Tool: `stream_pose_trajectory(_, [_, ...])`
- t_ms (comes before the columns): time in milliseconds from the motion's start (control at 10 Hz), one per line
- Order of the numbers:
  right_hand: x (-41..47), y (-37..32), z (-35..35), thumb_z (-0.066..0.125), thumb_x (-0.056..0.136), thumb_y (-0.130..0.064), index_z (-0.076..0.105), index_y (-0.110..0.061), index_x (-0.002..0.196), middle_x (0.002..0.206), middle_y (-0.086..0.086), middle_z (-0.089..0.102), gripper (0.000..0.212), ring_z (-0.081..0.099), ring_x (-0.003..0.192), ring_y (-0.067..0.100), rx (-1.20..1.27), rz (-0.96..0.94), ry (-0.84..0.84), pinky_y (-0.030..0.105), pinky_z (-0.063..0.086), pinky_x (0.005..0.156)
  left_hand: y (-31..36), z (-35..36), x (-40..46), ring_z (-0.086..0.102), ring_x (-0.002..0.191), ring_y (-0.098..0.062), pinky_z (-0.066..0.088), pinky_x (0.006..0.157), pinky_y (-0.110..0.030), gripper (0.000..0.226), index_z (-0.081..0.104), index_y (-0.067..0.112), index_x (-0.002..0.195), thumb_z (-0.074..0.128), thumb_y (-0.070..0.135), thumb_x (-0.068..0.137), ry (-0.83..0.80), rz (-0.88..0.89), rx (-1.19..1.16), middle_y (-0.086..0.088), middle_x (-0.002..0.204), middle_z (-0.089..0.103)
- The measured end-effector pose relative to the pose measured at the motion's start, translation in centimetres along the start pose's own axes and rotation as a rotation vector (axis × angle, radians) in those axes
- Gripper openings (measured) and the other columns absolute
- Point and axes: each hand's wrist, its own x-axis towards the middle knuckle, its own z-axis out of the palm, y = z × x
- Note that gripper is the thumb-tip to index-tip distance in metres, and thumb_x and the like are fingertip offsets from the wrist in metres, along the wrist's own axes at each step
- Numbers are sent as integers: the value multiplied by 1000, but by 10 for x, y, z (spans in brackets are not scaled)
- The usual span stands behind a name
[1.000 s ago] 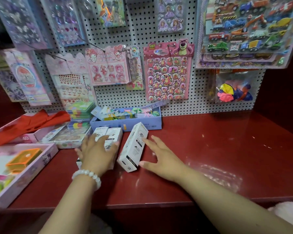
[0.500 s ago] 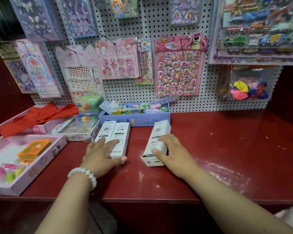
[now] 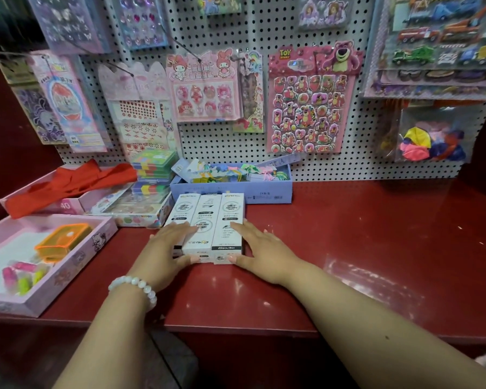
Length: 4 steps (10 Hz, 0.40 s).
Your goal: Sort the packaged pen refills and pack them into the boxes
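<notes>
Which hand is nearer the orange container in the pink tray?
Left. The left hand rests on the left side of the white boxes, closer to the orange container; the right hand presses their far side.

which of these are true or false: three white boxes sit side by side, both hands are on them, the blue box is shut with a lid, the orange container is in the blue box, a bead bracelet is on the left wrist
1. Three white boxes lie side by side on the red counter. True.
2. The left hand and the right hand both touch the white boxes. True: one hand presses on each side of the group.
3. The blue box is shut with a lid. False: it is open, with colourful packets showing inside.
4. The orange container is in the blue box. False: it lies in the pink tray at the left.
5. A bead bracelet is on the left wrist. True.
</notes>
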Motion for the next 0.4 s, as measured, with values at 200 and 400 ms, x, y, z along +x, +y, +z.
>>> stream_pose_trajectory(200, [-4,-1,2,46,89,-58,0,-40,148,160,-1,2,77,9,147,14,-42,3,20,35,3,120,27,4,-6,8,144,-12,-10,112,-53,57,43,47,133,53,65,80,21,-153,98,16,149,31])
stream_pose_trajectory(400, [-11,-6,-5,49,90,-53,6,-33,150,159,-3,12,77,13,146,10,189,34,111,30,12,118,63,30,-8,-7,145,-26,-6,110,-63,73,23,40,144,18,76,81,64,-364,227,-3,158,11])
